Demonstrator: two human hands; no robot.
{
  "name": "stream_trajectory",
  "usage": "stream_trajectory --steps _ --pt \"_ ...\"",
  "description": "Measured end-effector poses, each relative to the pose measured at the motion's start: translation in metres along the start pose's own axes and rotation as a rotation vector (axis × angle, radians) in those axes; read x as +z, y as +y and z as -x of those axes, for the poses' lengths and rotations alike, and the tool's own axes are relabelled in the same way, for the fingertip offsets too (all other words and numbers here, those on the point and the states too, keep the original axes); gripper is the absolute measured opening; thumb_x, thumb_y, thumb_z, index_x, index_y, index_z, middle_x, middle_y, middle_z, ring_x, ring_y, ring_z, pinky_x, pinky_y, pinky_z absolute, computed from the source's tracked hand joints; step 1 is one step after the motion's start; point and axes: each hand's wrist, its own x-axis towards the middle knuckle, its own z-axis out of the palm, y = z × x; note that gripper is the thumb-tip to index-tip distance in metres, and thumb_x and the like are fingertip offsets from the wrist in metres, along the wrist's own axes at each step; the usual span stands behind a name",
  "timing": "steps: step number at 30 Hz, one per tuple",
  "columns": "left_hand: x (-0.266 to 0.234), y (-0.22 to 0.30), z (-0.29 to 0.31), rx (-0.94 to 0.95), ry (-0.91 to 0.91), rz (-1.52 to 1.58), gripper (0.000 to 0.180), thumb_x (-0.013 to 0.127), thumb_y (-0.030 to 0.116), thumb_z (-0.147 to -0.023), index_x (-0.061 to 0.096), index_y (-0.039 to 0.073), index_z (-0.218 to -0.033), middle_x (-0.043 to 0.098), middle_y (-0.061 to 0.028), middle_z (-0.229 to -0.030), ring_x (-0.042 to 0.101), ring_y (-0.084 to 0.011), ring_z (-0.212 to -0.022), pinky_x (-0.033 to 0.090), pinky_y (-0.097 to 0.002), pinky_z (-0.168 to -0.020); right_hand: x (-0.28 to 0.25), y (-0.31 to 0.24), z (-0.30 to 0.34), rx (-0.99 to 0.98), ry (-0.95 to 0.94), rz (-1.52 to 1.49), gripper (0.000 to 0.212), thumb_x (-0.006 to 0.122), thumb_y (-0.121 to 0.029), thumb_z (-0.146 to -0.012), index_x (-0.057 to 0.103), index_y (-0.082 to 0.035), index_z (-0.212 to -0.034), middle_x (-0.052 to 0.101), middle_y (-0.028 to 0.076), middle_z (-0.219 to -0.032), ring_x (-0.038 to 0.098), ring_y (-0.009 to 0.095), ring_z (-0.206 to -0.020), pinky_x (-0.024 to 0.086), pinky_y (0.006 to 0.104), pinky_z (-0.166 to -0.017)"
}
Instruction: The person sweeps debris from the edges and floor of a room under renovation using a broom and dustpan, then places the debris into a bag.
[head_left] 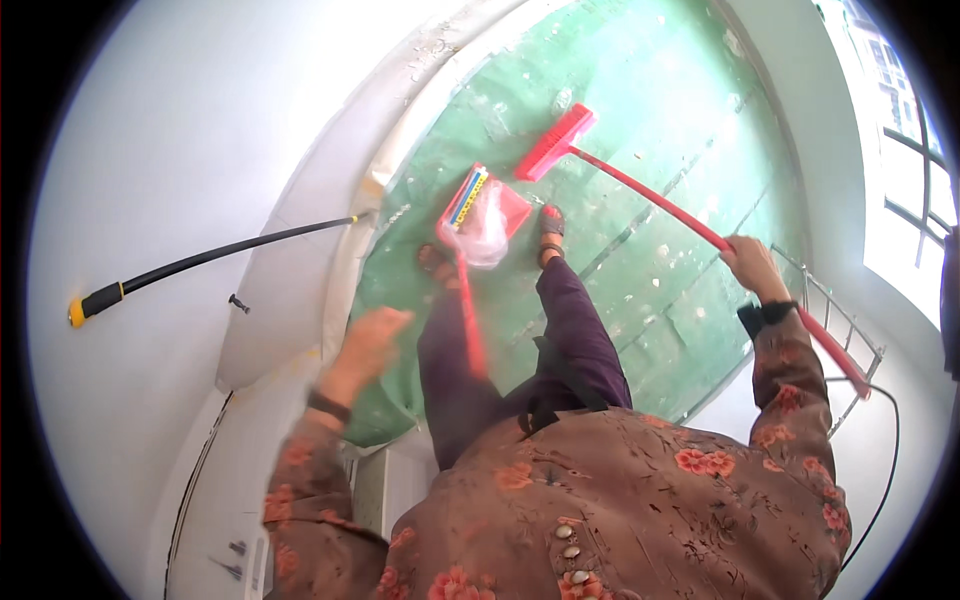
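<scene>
OK, R hand [755,266] grips 1 broom [680,213], L hand [365,350] nr 1 dustpan [515,207].

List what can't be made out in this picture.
In the head view:
Left hand: blurred, fingers unclear.
Right hand: its back hides the palm gripping the red broom.
Dustpan: crumpled plastic covers part.
Window: cut by the dark rim.
Small dark objects, lower left: blurred.

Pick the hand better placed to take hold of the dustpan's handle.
Probably the left hand: it looks empty, though blurred, and is nearer the dustpan's handle. The right hand is closed around the broom's red pole.
</scene>
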Motion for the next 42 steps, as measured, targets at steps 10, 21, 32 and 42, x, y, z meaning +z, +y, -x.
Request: stream_trajectory --steps 10,21,32,42 --pt "0.134 0.084 -0.061 0.072 0.214 0.238 0.037 0.065 0.002 -0.069 0.058 0.007 -0.105 0.054 -0.0159 -0.12 0.05 -0.0346 -0.115 0.041 -0.042 -0.096 0.051 -0.035 -0.044 -0.151 0.131 -0.215 0.025 0.051 -0.023 -0.088 0.056 -0.009 -0.108 0.063 0.019 -0.084 0.06 0.038 -0.085 0.045 0.0471 -0.073" --pt "0.05 0.125 -0.115 -0.073 0.499 0.492 0.021 0.064 -0.003 -0.073 0.056 0.004 -0.091 0.062 -0.0136 -0.1 0.061 -0.0284 -0.095 0.047 -0.0344 -0.084 0.07 0.034 -0.037 -0.033 0.108 -0.186 0.024 0.054 -0.021 -0.086 0.057 -0.005 -0.104 0.063 0.02 -0.083 0.061 0.038 -0.081 0.046 0.0474 -0.07" --pt "0.028 0.132 -0.129 0.001 0.4 0.376 0.016 0.06 -0.004 -0.074 0.058 0.004 -0.087 0.063 -0.0131 -0.092 0.063 -0.0294 -0.089 0.049 -0.0337 -0.082 0.172 0.069 -0.042 0.223 0.214 -0.628 0.027 0.056 -0.025 -0.083 0.063 0.0 -0.089 0.059 0.02 -0.064 0.06 0.035 -0.059 0.047 0.041 -0.058" --pt "0.047 0.11 -0.18 -0.021 0.399 0.381 0.013 0.058 -0.002 -0.074 0.057 0.003 -0.086 0.062 -0.0131 -0.09 0.062 -0.0307 -0.09 0.048 -0.0346 -0.082 0.182 -0.019 -0.018 0.224 0.147 -0.508 0.028 0.057 -0.024 -0.085 0.057 -0.003 -0.103 0.063 0.023 -0.084 0.06 0.042 -0.083 0.047 0.0501 -0.072"
